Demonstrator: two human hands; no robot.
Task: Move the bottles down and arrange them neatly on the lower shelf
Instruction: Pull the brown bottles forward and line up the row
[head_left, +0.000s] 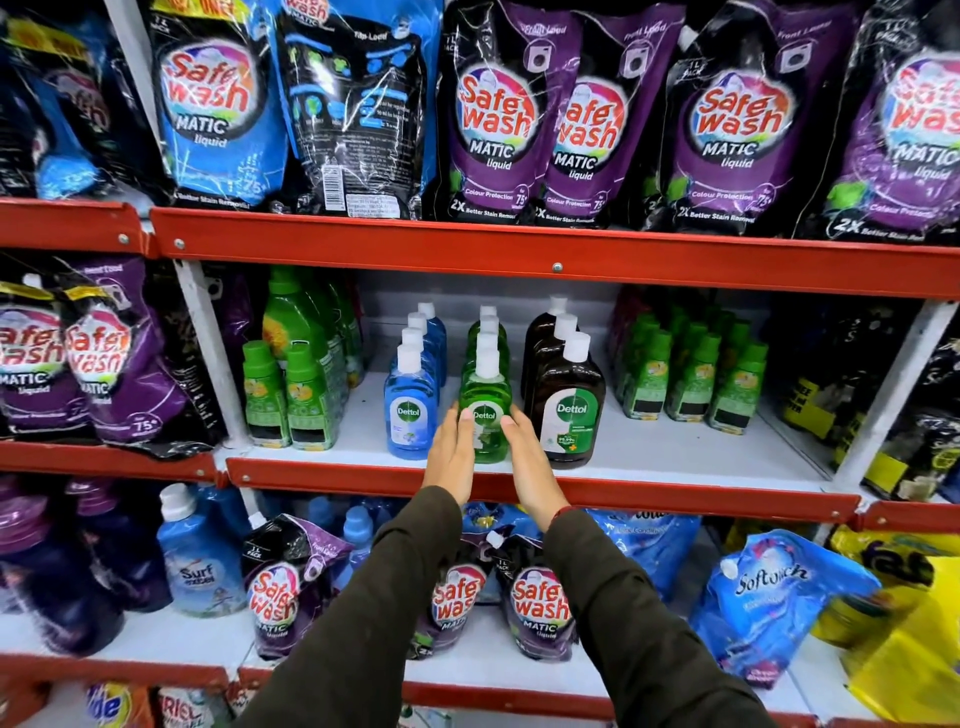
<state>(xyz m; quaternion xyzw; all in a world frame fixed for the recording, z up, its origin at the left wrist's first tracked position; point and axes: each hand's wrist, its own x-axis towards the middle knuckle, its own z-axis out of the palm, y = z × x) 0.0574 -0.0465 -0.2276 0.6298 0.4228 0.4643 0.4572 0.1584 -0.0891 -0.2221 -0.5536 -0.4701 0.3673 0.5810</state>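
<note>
Three rows of Dettol bottles with white caps stand on the middle shelf (649, 452): blue bottles (410, 415), green bottles (485, 410) and larger brown bottles (569, 410). The front green bottle stands upright at the shelf's front edge. My left hand (451, 452) lies flat against its left side and my right hand (530, 457) against its right side, fingers straight and pointing up. The bottle is pressed between both palms and rests on the shelf. Dark sleeves cover both forearms.
Small green bottles stand in groups left (291, 400) and right (691, 379) of the Dettol rows. Safewash pouches (498, 124) fill the shelf above. The shelf below holds Safewash pouches (540, 603), a Surf bottle (197, 561) and a blue Softouch pouch (769, 597). Red shelf edges (519, 249) jut forward.
</note>
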